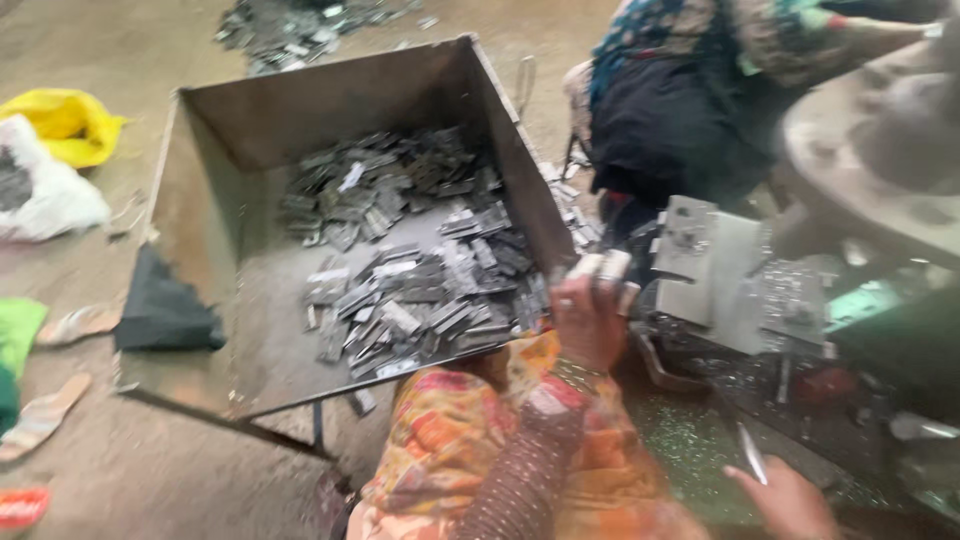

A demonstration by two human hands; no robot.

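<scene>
Dozens of small flat grey metal plates (pixel 420 290) lie heaped in a big open-fronted sheet-metal bin (pixel 215 200) that stands on a thin leg over a dusty workshop floor, while the person wearing the camera lifts a short stack of the same pale plates (pixel 606 266) at the bin's right-hand corner. That stack is pinched in the left hand (pixel 585 318), fingers curled shut around it from below and the back of the hand turned to the camera; the forearm, in a dotted brown sleeve with bangles at the wrist, rises from an orange patterned lap. Such stamped pieces look stiff, thin and light singly but heavy in bulk, with hard edges likely to bite, so a grip across the flat faces, as here, seems the safest hold; loose ones would probably slide off one another. Lower right, the right hand (pixel 790 495) rests near the edge of a grimy green press bed, with a slim bright sliver of metal (pixel 752 455) at the fingertips; motion blur leaves it unclear whether the fingers are closed on it. A grey angular fixture (pixel 700 255) on the machine stands just beyond the raised stack. Another person in dark and patterned clothing (pixel 680 110) sits behind the machine, and a yellow bag (pixel 65 120) and white sack (pixel 45 195) lie at far left.
</scene>
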